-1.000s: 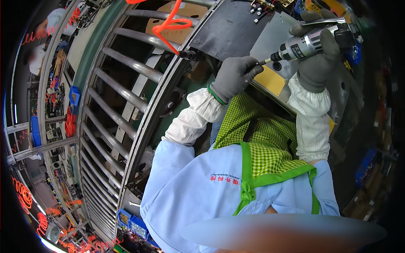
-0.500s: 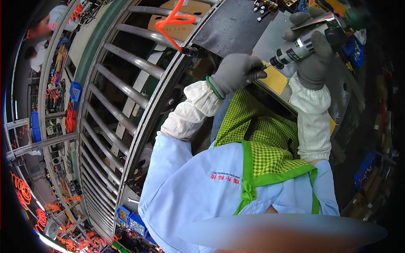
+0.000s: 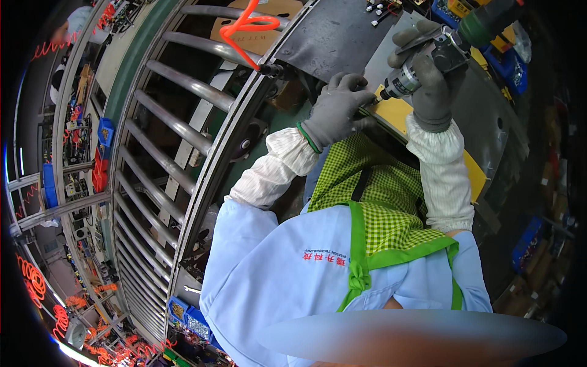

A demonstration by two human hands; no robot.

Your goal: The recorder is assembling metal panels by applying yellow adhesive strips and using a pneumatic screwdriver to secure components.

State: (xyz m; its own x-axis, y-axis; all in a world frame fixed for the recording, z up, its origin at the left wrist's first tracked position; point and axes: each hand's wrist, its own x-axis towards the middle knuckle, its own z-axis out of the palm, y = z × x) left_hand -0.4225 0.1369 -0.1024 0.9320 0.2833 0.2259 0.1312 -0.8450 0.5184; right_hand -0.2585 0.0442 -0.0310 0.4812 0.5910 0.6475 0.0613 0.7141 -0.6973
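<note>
My right hand (image 3: 431, 85), in a grey glove, is wrapped round a power drill (image 3: 449, 50) with a silver chuck and a blurred green rear part. The drill's tip points down and left at a yellow panel (image 3: 393, 115) at the edge of the grey worktop. Whether the tip touches the panel I cannot tell. Beside that tip is my left hand (image 3: 337, 111), also gloved in grey, its fingers apart at the panel's near left corner. Nothing shows in its grasp, though the thumb side is partly hidden.
Left of me runs a conveyor of metal rollers (image 3: 183, 131). An orange coiled air hose (image 3: 247, 25) hangs over it. Small wired parts (image 3: 382, 9) lie at the back of the worktop (image 3: 489, 125). Blue bins (image 3: 507, 67) stand at the far right.
The drill has swung down and left with my right hand, its tip nearing the yellow panel's corner. My left hand's pinched fingers have spread, and it has shifted slightly left.
</note>
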